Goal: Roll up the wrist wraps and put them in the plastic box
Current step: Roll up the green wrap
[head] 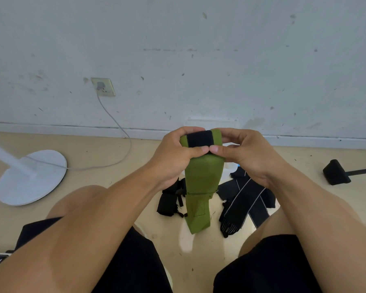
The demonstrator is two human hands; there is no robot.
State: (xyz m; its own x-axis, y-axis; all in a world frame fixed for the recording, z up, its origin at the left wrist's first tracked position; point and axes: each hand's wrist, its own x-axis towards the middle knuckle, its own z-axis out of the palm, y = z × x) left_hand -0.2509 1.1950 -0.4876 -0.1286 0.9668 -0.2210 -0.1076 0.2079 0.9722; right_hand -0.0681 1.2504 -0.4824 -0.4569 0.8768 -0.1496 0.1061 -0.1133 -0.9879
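While both hands sit raised in front of the wall, the green wrist wrap is held between them at its top end. Top end is folded or rolled over, showing a black patch across it, probably a fastener strip, can't confirm. Left hand has fingers curled over the far side of the rolled end, thumb pressed on the near side just under the black patch. Right hand mirrors it: fingers curled round the right edge of the roll, thumb tip pressing the near face. The two thumb tips are touching or nearly touching at the middle. Both hands grip the wrap, neither is loose.

Rest of the green wrap hangs straight down from the hands, unrolled, lower end free above the floor between the person's knees. A stitched seam crosses it partway down.

On the floor behind the hanging strip: black wrap bundle to the left, partly hidden by the left forearm; black wraps with grey stripes to the right, lying spread and overlapping, fringed end toward the camera. A pale object shows just beyond the green wrap under the right hand, mostly hidden; can't tell if it's the plastic box.

Left side of floor: white round fan base with a white cable running up to a wall socket. Far right: black foot of a stand. Person sits in black shorts, knees apart.
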